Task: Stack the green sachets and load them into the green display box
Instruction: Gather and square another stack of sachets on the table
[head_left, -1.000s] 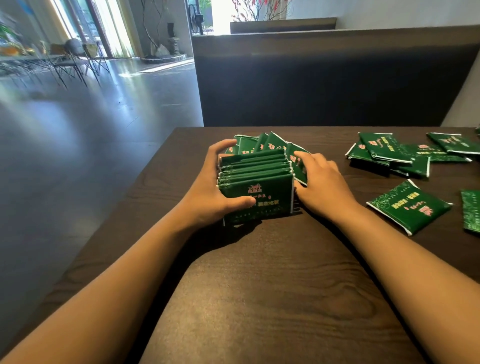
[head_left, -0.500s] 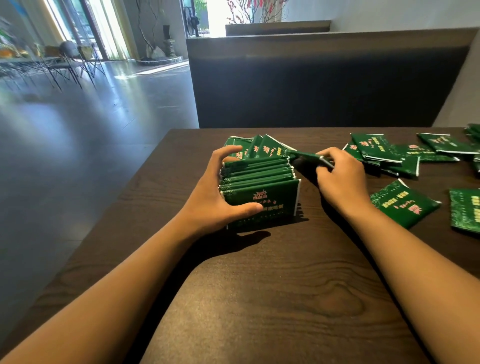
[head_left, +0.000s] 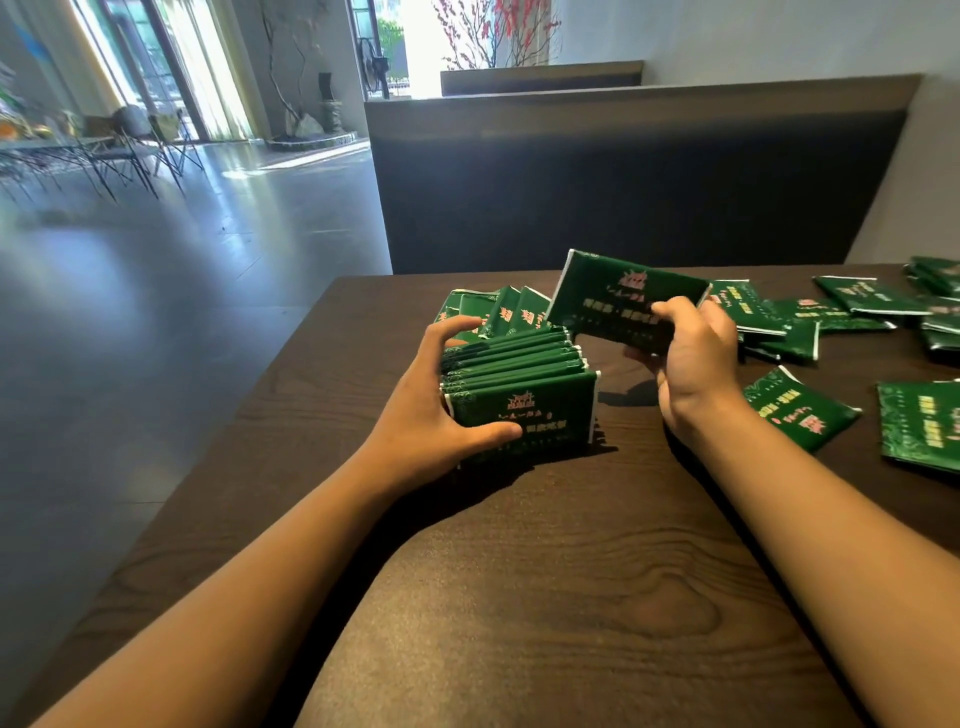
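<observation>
On dark table (head_left: 519, 597), left hand (head_left: 431, 421) grips upright sachet stack (head_left: 519, 384), right hand (head_left: 691, 358) pinches one sachet (head_left: 613, 301).

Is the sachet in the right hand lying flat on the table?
No, the right hand pinches the sachet raised in the air above the table, beside the upright stack.

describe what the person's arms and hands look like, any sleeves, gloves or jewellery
Both arms are bare from the bottom edge of the frame to the fingertips: no sleeve shows on either forearm. The left hand and the right hand wear no gloves. No watch, strap or bracelet shows on either wrist, and no ring on the fingers in view. Fingernails look short and unpainted where they show.
</observation>
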